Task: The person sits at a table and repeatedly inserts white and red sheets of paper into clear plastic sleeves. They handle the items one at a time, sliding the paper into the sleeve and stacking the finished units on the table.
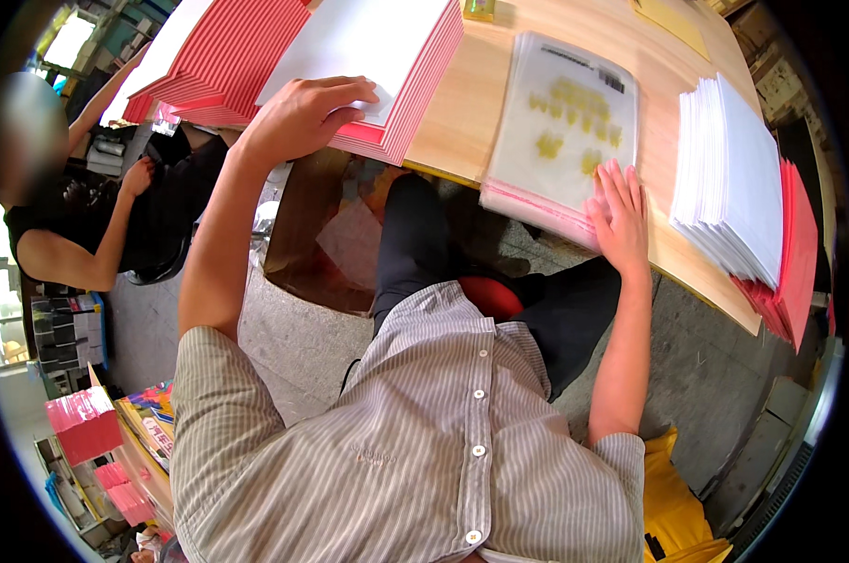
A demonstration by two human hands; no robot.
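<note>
My left hand (310, 114) rests on the near end of a thick stack of white-topped sheets or folders with red edges (373, 47). Its fingers are loosely bent over the white top, thumb apart from them, with nothing seen gripped. At the right, my right hand (620, 218) lies with fingers stretched out along the near right edge of a pile of clear plastic bags (560, 122). The bags carry yellowish print and a barcode label, and their pink-edged near end hangs slightly over the table edge.
Another red-edged stack (227, 61) stands far left. A pile of white folders (729, 178) and red ones (792, 253) sits on the wooden table (471, 113) at right. A cardboard box (307, 249) is below the table. A seated person (77, 206) works at left.
</note>
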